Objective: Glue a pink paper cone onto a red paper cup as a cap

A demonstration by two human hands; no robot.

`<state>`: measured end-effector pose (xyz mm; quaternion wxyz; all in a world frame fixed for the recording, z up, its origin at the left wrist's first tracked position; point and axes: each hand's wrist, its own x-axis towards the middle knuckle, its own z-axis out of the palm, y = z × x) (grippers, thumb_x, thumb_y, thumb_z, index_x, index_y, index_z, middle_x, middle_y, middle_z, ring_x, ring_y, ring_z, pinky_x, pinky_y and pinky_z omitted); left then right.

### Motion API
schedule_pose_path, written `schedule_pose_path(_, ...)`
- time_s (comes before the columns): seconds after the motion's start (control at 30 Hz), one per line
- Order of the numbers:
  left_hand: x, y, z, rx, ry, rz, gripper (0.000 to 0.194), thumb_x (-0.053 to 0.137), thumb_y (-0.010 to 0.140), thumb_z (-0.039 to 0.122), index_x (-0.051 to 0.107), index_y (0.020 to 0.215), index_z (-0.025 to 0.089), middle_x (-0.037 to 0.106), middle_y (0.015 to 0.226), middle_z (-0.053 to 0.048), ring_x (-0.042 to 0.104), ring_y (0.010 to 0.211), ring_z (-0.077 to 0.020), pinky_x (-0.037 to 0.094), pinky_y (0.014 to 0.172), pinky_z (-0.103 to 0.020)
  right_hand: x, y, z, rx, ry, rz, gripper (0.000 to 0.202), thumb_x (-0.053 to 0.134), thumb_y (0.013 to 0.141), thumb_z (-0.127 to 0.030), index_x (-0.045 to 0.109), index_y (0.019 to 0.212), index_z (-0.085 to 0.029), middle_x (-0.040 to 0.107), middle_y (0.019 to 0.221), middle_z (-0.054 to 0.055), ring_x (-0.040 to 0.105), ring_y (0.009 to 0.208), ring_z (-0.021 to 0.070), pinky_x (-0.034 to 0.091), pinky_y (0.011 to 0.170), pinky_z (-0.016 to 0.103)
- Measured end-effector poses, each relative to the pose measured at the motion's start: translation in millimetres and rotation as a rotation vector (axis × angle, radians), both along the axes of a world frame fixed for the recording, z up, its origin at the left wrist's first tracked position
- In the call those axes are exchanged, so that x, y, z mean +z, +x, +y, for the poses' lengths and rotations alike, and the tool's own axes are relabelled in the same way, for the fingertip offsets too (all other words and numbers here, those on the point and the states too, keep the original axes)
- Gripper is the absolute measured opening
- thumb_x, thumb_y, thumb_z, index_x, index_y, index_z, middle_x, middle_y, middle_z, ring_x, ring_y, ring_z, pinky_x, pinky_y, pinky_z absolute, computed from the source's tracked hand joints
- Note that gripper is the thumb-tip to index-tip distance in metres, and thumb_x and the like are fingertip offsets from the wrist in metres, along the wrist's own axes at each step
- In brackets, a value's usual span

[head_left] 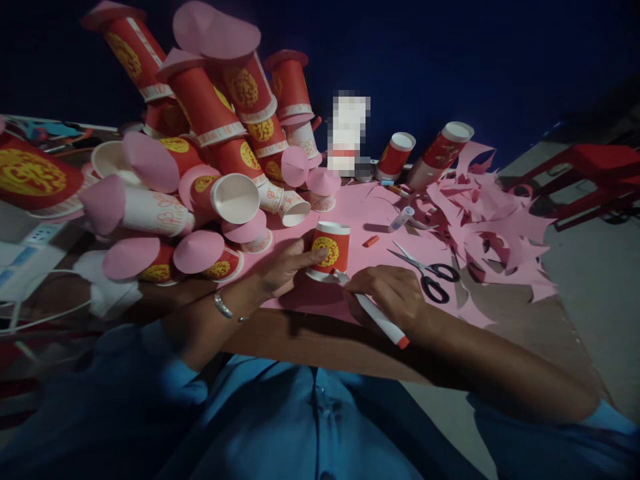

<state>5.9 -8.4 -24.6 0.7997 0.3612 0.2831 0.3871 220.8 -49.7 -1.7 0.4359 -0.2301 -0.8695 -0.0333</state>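
Left hand (287,265) grips the red paper cup (342,248), held over pink paper (363,205). Right hand (395,293) clasps white marker (376,319), tip at cup's lower edge; scissors (423,268) lie open nearby.

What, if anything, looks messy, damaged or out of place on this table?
Mainly the pink paper scraps, heaped in a jagged tangle on the right side of the table. The scissors lie open near them. I see nothing spilled.

- We wear a plain blue shirt (280,417), with a seam (318,400) running down the front.
- Our loose sleeves (165,363) are the same blue.
- Around our left wrist (236,297) we wear a shiny silver bracelet (223,306).
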Motion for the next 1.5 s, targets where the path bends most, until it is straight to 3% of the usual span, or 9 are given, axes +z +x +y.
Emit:
schedule_pose_path(0.4, -1.9, -2.5, 0.5, -0.016, 0.016, 0.012, 0.055, 0.088, 0.082, 0.034, 0.065, 0.129, 0.016, 0.078, 0.114, -0.012, 0.074, 0.113, -0.03, 0.057, 0.1, -0.041, 0.7, 0.9, 3.0, -0.007, 0.027, -0.002, 0.012, 0.066, 0.096, -0.009, 0.06, 0.099, -0.018, 0.072, 0.074, 0.0, 0.068, 0.061, 0.0123, 0.053, 0.055, 0.024)
schedule_pose_path(0.93, -0.3, -1.0, 1.1, -0.003, -0.018, -0.034, 0.049, 0.09, 0.08, 0.034, 0.069, 0.119, 0.014, 0.079, 0.115, -0.014, 0.073, 0.118, -0.0333, 0.057, 0.105, -0.045, -1.7, 2.3, 1.5, -0.006, -0.001, 0.016, 0.016, 0.068, 0.09, -0.005, 0.059, 0.094, -0.018, 0.07, 0.072, -0.002, 0.068, 0.06, 0.0121, 0.052, 0.055, 0.024)
schedule_pose_path(1.5, 2.5, -1.5, -0.6, -0.009, -0.036, -0.032, 0.051, 0.086, 0.083, 0.027, 0.067, 0.128, 0.014, 0.079, 0.118, -0.016, 0.072, 0.121, -0.034, 0.053, 0.111, -0.049, -1.0, 3.6, 1.6, -0.008, -0.011, 0.01, 0.017, 0.068, 0.09, -0.005, 0.059, 0.094, -0.019, 0.07, 0.073, -0.001, 0.068, 0.06, 0.0122, 0.051, 0.055, 0.024)
